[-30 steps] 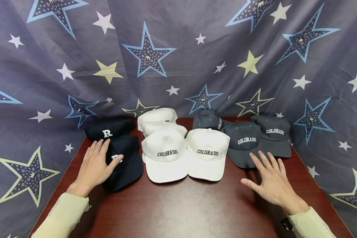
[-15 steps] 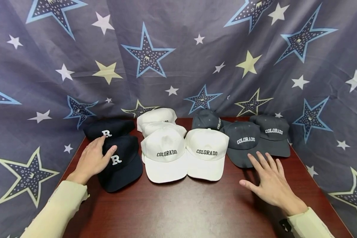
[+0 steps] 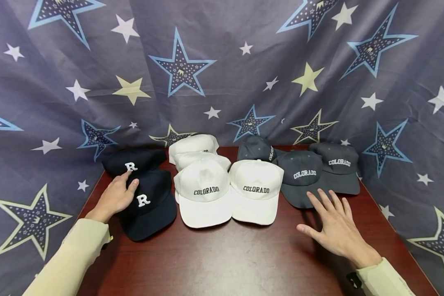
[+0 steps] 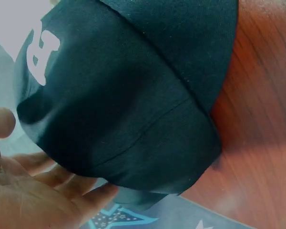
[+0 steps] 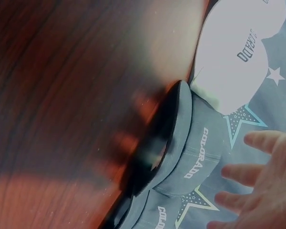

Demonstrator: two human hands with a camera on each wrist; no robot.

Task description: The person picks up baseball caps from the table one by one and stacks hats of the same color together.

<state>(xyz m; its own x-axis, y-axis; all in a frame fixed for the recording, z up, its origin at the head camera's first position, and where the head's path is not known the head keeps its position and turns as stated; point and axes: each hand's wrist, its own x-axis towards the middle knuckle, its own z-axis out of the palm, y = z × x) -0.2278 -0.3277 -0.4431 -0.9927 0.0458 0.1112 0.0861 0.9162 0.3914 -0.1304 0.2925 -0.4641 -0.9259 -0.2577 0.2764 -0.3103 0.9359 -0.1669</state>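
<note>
My left hand (image 3: 115, 194) is beside the crown of the front black baseball cap (image 3: 149, 213), which bears a white R. In the left wrist view its fingers (image 4: 57, 179) reach along the cap's edge, the thumb apart from it; whether they press on it I cannot tell. Behind sits a second black cap (image 3: 114, 161) with an R. My right hand (image 3: 338, 230) hovers with spread fingers over the table, near the brim of a dark grey COLORADO cap (image 3: 299, 191). It holds nothing.
Several white COLORADO caps (image 3: 207, 205) stand in the middle, overlapping. More dark grey caps (image 3: 342, 164) sit at the back right. All rest on a reddish-brown wooden table (image 3: 222, 259). A star-patterned cloth (image 3: 237, 61) hangs behind and at both sides.
My left hand has drawn slightly back and left across the front black cap, uncovering its R. That cap has turned or shifted a little. The right hand has hardly moved.
</note>
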